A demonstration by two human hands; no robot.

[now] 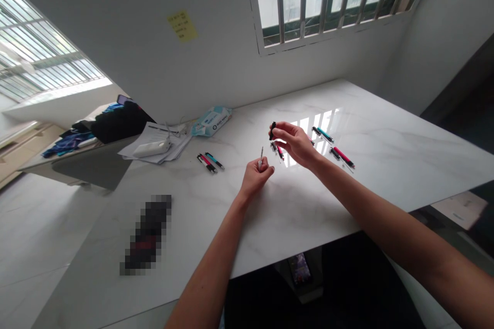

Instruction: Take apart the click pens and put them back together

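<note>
Closed around a thin pen refill point(262, 153), my left hand point(256, 177) rests low over the table, and the refill's tip points up. My right hand point(295, 141) pinches a small black pen part point(272, 131) between thumb and fingers, above and right of the refill. Below the right hand lie loose pen parts, among them a red barrel point(280, 152). To its right are a red pen barrel point(343, 156) with small pieces and a teal pen barrel point(325, 134) with a black piece. Left of my left hand, a red pen point(207, 163) and a blue pen point(214, 160) lie together.
A wipes packet point(212, 121) and papers point(154, 149) with a white device lie along the table's back left. A blurred dark object point(146, 234) is at the left. Below the table's front edge, a phone point(300, 269) shows near my lap. A barred window is behind.
</note>
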